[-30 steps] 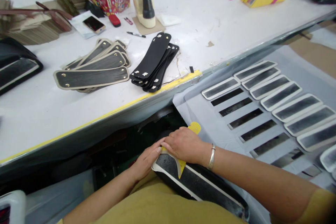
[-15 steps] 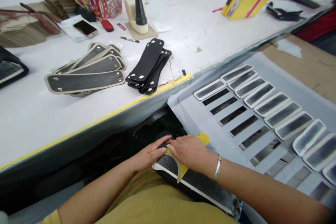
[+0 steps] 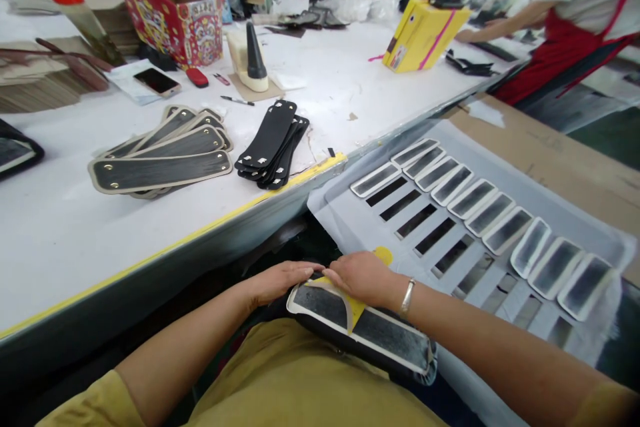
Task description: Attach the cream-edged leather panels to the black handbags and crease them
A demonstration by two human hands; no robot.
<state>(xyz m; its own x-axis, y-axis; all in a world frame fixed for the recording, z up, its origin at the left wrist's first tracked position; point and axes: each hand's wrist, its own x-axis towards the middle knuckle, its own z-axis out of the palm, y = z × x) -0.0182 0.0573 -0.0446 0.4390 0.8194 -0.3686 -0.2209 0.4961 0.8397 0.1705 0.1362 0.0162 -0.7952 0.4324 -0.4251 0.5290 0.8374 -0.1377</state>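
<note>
A long black leather bag piece (image 3: pixel 395 341) with a pale rim round its dark panel lies across my lap. My left hand (image 3: pixel 285 281) is closed over its far left edge, thumb on the near side and fingers beyond. Beside it, touching at the fingertips, my right hand (image 3: pixel 364 277) is closed on a yellow flat piece (image 3: pixel 356 315) with a curved, cream-edged end. That piece lies over the dark panel, and its rounded yellow tip shows behind my right hand. My palms hide part of the far edge.
Tan-edged black strips (image 3: pixel 160 172) and plain black strips (image 3: pixel 270 137) are piled on the white table (image 3: pixel 165 233). Pale-rimmed panels (image 3: pixel 475 197) lie in a row on a slotted grey crate (image 3: pixel 415 213) at right. A co-worker in a red apron (image 3: pixel 560 53) stands beyond.
My view has tilted up, showing more of the table's far side and the co-worker. Both hands stay closed at the far edge of the bag piece, with the yellow piece still in my right hand.
</note>
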